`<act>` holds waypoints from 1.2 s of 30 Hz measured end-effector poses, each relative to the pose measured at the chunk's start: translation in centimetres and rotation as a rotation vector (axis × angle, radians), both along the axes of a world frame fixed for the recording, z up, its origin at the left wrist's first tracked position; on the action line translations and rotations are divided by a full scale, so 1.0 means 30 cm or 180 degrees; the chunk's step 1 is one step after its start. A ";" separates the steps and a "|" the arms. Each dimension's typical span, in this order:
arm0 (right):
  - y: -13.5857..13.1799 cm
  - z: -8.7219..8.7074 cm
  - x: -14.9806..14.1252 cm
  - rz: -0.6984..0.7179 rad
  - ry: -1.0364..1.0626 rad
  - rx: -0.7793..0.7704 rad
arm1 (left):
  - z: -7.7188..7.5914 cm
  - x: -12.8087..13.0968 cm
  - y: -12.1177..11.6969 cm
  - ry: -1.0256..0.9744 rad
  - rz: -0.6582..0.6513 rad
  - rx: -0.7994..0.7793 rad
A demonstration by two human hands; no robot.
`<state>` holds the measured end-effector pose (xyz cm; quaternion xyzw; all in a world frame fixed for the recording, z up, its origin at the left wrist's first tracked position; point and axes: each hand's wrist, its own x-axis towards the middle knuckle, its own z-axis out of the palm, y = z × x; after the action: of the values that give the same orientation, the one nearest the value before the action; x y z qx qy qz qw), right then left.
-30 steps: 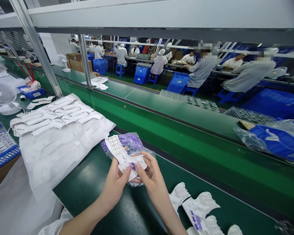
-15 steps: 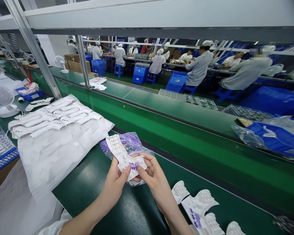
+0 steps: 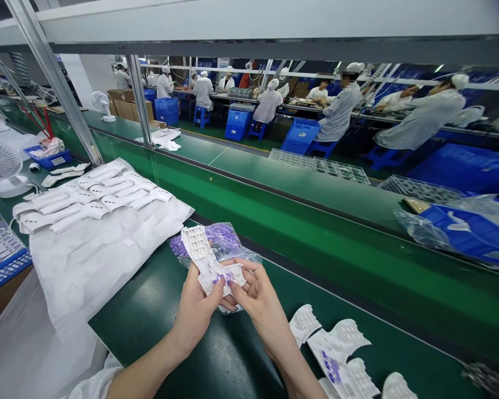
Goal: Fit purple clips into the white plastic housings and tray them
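Observation:
Between both hands is a white plastic shell half (image 3: 205,259), its ribbed inner side facing up. My left hand (image 3: 197,299) grips its left edge, and my right hand (image 3: 253,291) grips the right end. Both thumbs press at a small purple part (image 3: 222,278) seated in the shell; the thumbs partly cover it. Behind the shell lies a clear plastic bag of small purple parts (image 3: 224,235), partly hidden by the shell and my fingers. To the right of my forearm several similar white shells (image 3: 345,335) lie on the green bench, one showing purple parts (image 3: 331,367) inside.
At left, several white shells (image 3: 89,194) rest on a white sheet (image 3: 108,249). A fan (image 3: 10,169) and a blue bin (image 3: 52,158) stand beyond. A green conveyor (image 3: 274,233) runs behind the bench (image 3: 158,310). Co-workers (image 3: 341,111) sit across the aisle.
My thumbs have shifted on the purple part, covering it differently. The shell stays in both hands at nearly the same spot, tilting slightly.

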<state>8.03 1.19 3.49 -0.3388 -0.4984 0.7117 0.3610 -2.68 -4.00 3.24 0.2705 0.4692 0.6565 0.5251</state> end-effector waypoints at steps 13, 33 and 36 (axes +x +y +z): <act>0.019 0.028 0.018 0.0134 -0.0062 -0.0133 | 0.010 -0.018 0.009 -0.0290 -0.0255 0.0065; 0.023 0.030 0.028 0.0048 -0.0230 -0.0314 | 0.028 -0.037 0.018 0.0103 -0.0499 -0.0058; 0.019 0.050 0.034 0.0084 -0.0295 -0.0377 | 0.052 -0.054 0.028 -0.0024 -0.0560 -0.0152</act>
<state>9.06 1.75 5.00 -0.3856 -0.4760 0.7282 0.3074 -4.30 -3.17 4.79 0.2956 0.4571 0.5975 0.5888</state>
